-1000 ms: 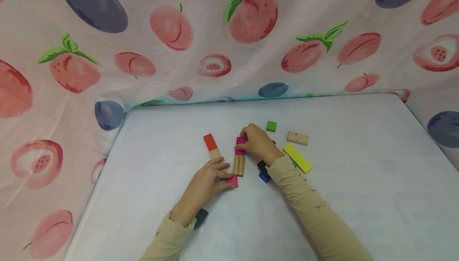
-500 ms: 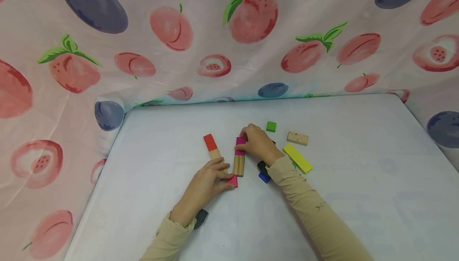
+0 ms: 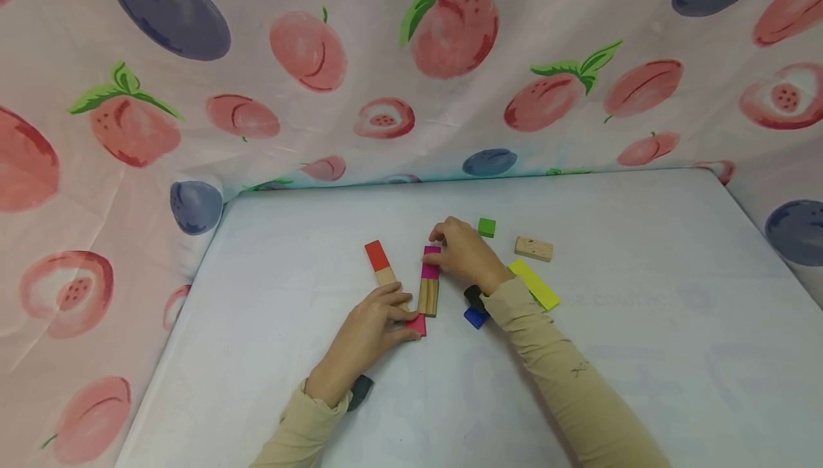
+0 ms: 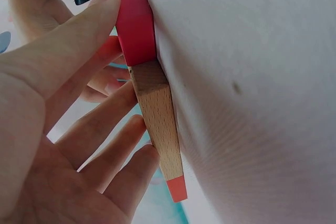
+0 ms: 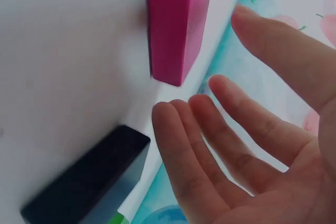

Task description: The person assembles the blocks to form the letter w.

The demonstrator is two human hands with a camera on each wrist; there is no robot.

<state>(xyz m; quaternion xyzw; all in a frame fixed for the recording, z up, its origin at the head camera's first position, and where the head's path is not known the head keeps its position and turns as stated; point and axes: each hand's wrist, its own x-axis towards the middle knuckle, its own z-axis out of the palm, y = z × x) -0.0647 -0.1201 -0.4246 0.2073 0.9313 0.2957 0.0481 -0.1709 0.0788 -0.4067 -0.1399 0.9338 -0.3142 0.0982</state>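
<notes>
Left hand (image 3: 365, 325) is pinching the pink block (image 3: 419, 324), head view, lower centre. Right hand (image 3: 466, 250), fingers parted, is hovering beside the magenta block (image 3: 431, 270) above. Steadying pink without nudging magenta is probably mattering most.

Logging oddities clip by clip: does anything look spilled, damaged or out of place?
Nothing looks spilled or broken. Two small dark marks stand out against plain surroundings: a spot on the white tabletop, seen in the left wrist view, and a blotch on the right sleeve.
</notes>
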